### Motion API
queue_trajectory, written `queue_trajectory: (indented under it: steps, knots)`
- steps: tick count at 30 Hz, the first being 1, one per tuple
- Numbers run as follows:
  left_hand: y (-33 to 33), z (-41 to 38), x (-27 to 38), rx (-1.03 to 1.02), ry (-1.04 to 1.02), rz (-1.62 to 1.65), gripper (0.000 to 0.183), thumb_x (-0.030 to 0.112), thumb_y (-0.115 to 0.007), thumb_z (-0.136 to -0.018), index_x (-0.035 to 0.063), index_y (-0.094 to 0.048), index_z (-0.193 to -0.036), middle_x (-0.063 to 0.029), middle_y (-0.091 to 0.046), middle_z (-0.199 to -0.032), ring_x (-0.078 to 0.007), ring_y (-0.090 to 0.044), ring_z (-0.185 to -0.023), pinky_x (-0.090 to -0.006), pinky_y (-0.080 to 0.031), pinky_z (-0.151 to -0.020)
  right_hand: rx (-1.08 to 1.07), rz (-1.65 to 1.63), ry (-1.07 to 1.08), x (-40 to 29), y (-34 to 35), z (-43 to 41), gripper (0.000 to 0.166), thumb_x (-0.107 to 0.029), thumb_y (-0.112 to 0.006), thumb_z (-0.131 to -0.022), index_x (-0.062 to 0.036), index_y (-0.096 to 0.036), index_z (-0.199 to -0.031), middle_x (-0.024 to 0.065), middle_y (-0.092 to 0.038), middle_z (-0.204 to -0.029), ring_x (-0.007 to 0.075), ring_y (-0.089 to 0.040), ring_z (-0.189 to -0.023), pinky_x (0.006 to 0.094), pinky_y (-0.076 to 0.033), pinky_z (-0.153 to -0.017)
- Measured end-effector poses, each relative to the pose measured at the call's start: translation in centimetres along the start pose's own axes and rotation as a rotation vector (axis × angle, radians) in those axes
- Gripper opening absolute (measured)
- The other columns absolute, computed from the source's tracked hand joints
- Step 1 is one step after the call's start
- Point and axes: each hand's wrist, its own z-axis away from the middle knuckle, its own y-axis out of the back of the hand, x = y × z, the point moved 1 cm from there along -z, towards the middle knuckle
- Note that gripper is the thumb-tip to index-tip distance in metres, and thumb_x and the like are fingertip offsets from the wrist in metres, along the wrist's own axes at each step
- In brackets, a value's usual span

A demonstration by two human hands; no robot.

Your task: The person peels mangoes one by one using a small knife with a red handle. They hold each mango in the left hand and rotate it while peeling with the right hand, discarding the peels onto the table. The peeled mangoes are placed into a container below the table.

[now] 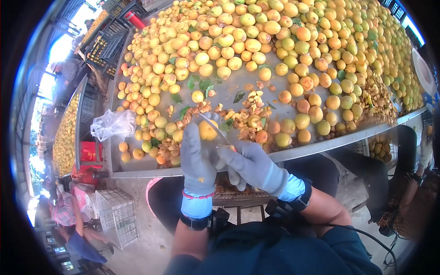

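Note:
My left hand (196, 160), in a grey glove, grips a yellow-orange apricot (208, 130) between thumb and fingers above the table's near edge. A curved-bladed knife (217, 128) is held in my right hand (252, 165), also gloved in grey. Its blade crosses in front of the apricot's right side; I cannot tell whether it touches the skin. Most of the knife's handle is hidden in the glove. Just beyond my hands lie heaps of cut, brownish fruit scraps (252, 120) and a few green leaves (205, 84).
Whole apricots (237, 37) cover much of the metal table (299, 151), which has a raised rim. A clear plastic bag (113, 124) lies at its left edge. A white crate (117, 216) stands on the floor at left. Other people (409, 192) sit at right and left.

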Motion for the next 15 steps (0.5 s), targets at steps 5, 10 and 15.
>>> queue_trajectory:
  steps: [5,10,15]
  knots:
    - [-0.8,0.6,1.2,-0.121,0.02,0.137,0.058,0.044,-0.041,-0.1,0.0012,-0.042,-0.139,-0.0138,-0.055,-0.127,-0.0241,-0.056,-0.112,-0.037,-0.046,-0.097,0.025,0.011,0.003,0.2,0.2,-0.3,0.044,-0.043,-0.054,-0.096,0.0001,-0.062,-0.092,0.0031,-0.058,-0.057,0.0091,-0.057,-0.045,0.0225,-0.045,-0.042]
    - [-0.5,0.8,1.0,-0.26,0.022,0.158,0.057,0.04,-0.041,-0.1,0.0006,-0.04,-0.14,-0.0168,-0.05,-0.136,-0.0267,-0.051,-0.123,-0.0412,-0.042,-0.103,0.048,0.04,0.036,0.5,0.4,-0.4,0.044,-0.042,-0.056,-0.095,0.0012,-0.061,-0.09,0.0039,-0.059,-0.056,0.0093,-0.057,-0.045,0.0236,-0.045,-0.042]
    - [-1.5,1.0,1.4,-0.204,-0.063,0.11,0.059,0.042,-0.041,-0.1,-0.0019,-0.041,-0.139,-0.0167,-0.051,-0.135,-0.0265,-0.051,-0.123,-0.0427,-0.041,-0.104,0.167,0.258,0.184,1.1,-0.1,-0.6,0.042,-0.038,-0.06,-0.093,0.0046,-0.059,-0.09,0.0126,-0.057,-0.055,0.0213,-0.062,-0.048,0.0341,-0.048,-0.047]
